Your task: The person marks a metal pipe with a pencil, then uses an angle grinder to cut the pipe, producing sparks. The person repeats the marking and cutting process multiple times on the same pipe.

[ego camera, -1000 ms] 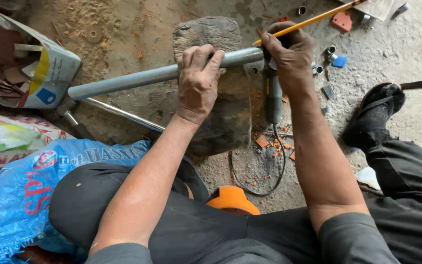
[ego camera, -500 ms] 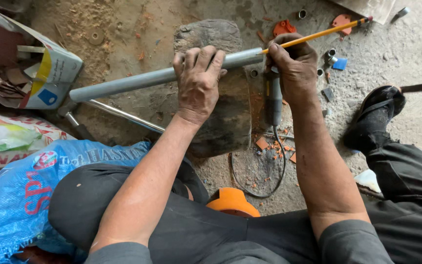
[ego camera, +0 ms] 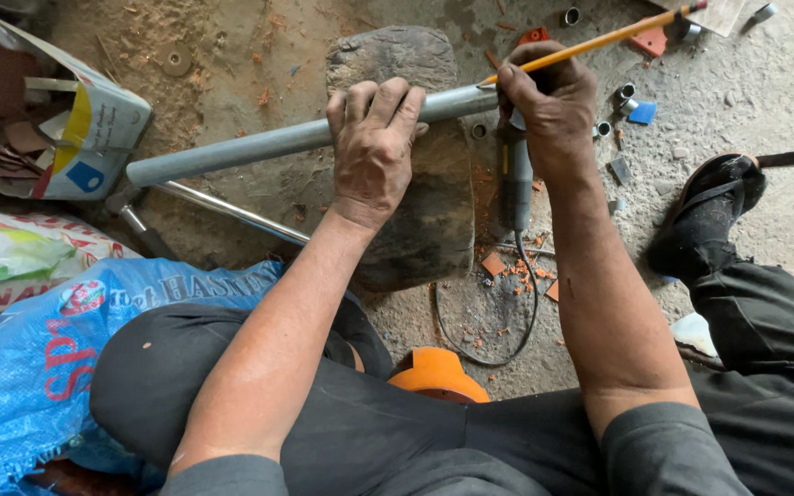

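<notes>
A long grey plastic pipe [ego camera: 241, 152] lies across a dark stone block [ego camera: 429, 220] on the ground. My left hand [ego camera: 374, 138] presses down on the pipe over the block, fingers wrapped over it. My right hand [ego camera: 553, 106] holds a yellow pencil [ego camera: 599, 41], its tip touching the pipe's right end. Below my right hand a grey power tool [ego camera: 518, 184] with a black cord [ego camera: 480, 321] lies beside the block.
A torn cardboard box [ego camera: 66, 119] of scraps sits top left, a blue woven sack [ego camera: 39, 349] at lower left. A thin metal rod [ego camera: 232, 211] lies under the pipe. Small pipe offcuts [ego camera: 627, 96] and orange shards [ego camera: 498, 266] litter the ground. An orange object [ego camera: 438, 372] sits by my knees.
My right hand has shifted slightly left along the pipe, bringing the pencil tip onto its end. My left hand keeps its hold on the pipe.
</notes>
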